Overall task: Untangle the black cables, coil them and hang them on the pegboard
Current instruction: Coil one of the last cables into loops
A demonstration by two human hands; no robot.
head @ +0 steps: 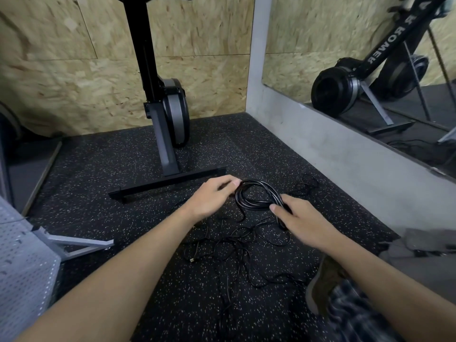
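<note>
A coil of thick black cable [254, 196] is held a little above the speckled floor between both hands. My left hand [212, 198] pinches the coil's far left loop with fingertips and thumb. My right hand [298, 218] grips the coil's right side, fingers curled round the bunched strands. A tangle of thinner black cables [237, 250] lies loose on the floor below the hands, one plug end [192, 260] showing at its left. The white perforated pegboard [22, 275] stands at the lower left on a grey foot.
A black rowing machine's base bar [167, 183] lies just beyond the hands, its upright against the chipboard wall. A mirror [370, 70] lines the right wall above a grey ledge. My shoe [323, 282] and plaid trouser leg are at lower right.
</note>
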